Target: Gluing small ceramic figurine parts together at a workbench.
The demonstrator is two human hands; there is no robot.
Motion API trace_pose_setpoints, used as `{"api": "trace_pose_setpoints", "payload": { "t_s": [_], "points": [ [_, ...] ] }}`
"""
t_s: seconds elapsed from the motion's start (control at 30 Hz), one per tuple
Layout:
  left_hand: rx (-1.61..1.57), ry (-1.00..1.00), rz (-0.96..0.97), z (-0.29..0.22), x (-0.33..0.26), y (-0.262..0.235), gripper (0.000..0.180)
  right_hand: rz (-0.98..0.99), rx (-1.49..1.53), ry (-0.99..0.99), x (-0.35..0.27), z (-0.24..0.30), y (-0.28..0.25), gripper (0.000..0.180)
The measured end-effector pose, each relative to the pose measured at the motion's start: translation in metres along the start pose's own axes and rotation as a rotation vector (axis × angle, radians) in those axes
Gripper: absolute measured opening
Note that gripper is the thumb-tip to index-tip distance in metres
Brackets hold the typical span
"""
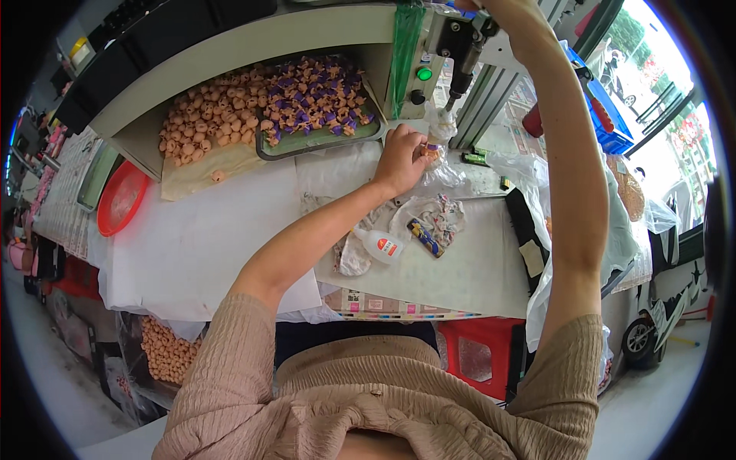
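My left hand (pixel 402 159) is closed, thumb and fingertips pinching a small peach and purple figure piece (pixel 434 152) beneath a bench press (pixel 464 65). Clear plastic wraps the press tip (pixel 441 121) just above the piece. My right hand (pixel 481 4) reaches up to the top of the press, its fingers curled and mostly cut off by the upper edge; what it grips is hidden. A dark tray (pixel 322 142) left of my left hand holds many purple and peach figure bodies (pixel 314 96). Round peach heads with holes (pixel 203 115) are heaped beside it.
A white squeeze bottle (pixel 379 245), a blue and yellow tube (pixel 425 238) and crumpled rags (pixel 445 215) lie before the press. A red bowl (pixel 123 199) stands at left, a blue crate (pixel 609 115) at right. A red stool (pixel 483 353) is under the table.
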State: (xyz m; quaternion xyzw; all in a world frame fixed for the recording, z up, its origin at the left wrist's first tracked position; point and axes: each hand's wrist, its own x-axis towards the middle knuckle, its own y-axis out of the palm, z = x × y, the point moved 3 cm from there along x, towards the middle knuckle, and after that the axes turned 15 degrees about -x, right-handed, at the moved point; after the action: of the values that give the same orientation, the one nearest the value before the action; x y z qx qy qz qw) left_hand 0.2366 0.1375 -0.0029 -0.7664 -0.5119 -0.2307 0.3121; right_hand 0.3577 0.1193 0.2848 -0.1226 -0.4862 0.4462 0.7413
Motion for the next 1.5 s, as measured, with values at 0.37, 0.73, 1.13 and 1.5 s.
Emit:
{"api": "trace_pose_setpoints", "payload": {
  "t_s": [0.37,0.73,1.13,1.5],
  "points": [
    [-0.038,-0.124,0.034,-0.013,-0.029,-0.046,0.034,-0.318,0.043,-0.583,-0.165,0.031,-0.002,0.025],
    [0.634,-0.072,-0.337,-0.02,-0.082,-0.254,0.039,-0.008,0.237,0.256,-0.303,-0.011,0.064,0.016],
    [0.448,-0.519,-0.349,-0.03,-0.136,-0.317,0.019,0.344,-0.153,0.023,-0.312,0.019,0.123,0.038],
    [-1.323,-0.922,-0.33,-0.096,-0.176,-0.166,0.038,0.395,0.167,0.373,-0.336,0.009,0.132,0.035]
  ]
}}
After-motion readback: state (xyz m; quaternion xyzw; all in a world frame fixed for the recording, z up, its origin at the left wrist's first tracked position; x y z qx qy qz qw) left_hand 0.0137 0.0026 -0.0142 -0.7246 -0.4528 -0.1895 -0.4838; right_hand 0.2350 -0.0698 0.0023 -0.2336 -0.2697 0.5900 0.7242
